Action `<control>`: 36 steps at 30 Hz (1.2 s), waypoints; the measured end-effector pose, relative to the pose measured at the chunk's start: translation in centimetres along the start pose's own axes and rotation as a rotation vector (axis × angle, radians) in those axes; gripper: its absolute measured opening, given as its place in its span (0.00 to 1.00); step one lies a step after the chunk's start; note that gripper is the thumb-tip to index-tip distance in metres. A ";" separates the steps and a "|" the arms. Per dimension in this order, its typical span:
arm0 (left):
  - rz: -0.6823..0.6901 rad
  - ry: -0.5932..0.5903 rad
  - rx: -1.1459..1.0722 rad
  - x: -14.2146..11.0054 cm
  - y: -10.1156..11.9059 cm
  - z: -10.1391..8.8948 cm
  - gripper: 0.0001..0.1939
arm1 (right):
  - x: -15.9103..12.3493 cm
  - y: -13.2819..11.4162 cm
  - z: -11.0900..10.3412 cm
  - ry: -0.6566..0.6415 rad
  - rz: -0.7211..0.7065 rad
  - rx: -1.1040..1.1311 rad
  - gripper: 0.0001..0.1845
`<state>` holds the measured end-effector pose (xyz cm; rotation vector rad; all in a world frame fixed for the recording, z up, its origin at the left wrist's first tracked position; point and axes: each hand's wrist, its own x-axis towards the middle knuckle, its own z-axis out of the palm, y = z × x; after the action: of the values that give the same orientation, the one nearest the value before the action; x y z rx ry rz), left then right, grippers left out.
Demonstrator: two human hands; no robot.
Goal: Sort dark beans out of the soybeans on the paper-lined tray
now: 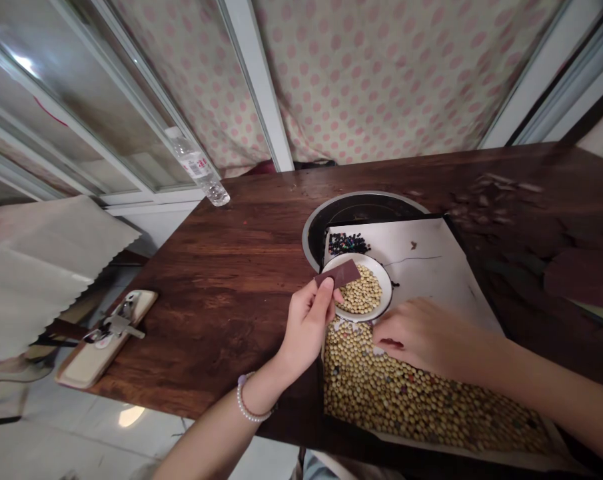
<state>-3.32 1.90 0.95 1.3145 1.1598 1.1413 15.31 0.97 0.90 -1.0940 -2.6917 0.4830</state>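
My left hand (308,323) pinches a small dark brown card (338,274) and holds it over the near rim of a white bowl (387,280) half full of soybeans. My right hand (426,337) rests palm down on a layer of soybeans (406,400) spread over a white sheet (431,257), its fingers curled at the bowl's edge. Whether those fingers hold a bean is hidden. A small pile of dark beads or beans (348,243) lies on the sheet behind the bowl.
The sheet lies on a dark wooden table (231,280) over a round metal-rimmed recess (361,203). A plastic water bottle (197,167) stands at the back left corner. Dark flakes (496,197) are scattered at the right. A stool with keys (112,327) stands left, beside the table.
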 end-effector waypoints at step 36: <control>0.190 -0.201 0.587 -1.1 -0.8 -0.1 0.16 | 1.5 0.4 0.9 0.622 0.219 0.330 0.08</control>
<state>-3.54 0.82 0.14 1.9734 1.2886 0.7938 14.19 2.08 0.00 -1.1989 -1.8953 0.4968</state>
